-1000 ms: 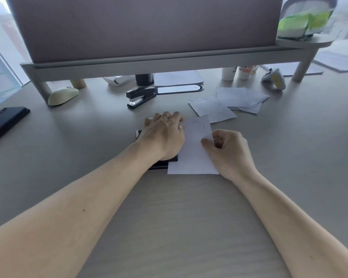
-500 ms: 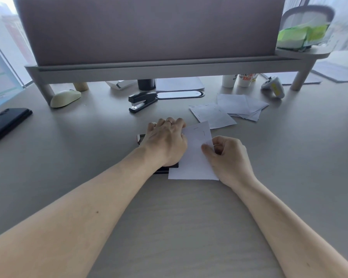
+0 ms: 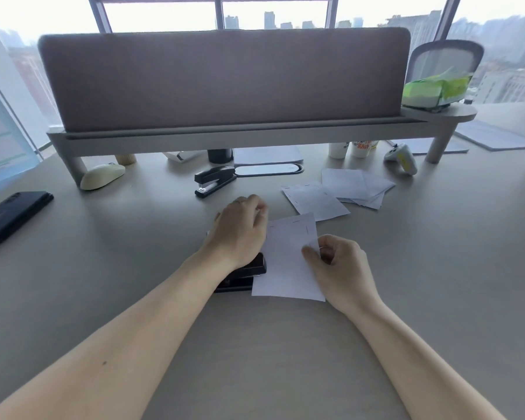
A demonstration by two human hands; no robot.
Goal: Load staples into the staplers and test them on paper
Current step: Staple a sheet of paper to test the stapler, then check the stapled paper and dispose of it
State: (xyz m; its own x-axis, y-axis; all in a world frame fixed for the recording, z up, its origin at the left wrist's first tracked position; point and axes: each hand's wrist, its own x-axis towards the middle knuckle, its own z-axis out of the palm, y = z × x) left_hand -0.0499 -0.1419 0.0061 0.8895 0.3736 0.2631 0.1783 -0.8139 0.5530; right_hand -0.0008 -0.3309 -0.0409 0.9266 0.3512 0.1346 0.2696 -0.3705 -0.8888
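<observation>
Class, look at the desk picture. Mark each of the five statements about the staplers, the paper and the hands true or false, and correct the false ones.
1. The left hand rests on top of a black stapler. True.
2. The right hand pinches the right edge of the paper sheet. True.
3. The paper sheet bears no staples. False: several staples show near its top edge.
4. A second stapler lies farther back on the desk, with no hand on it. True.
5. The black phone lies to the right of the paper. False: it lies at the far left of the desk.
</observation>
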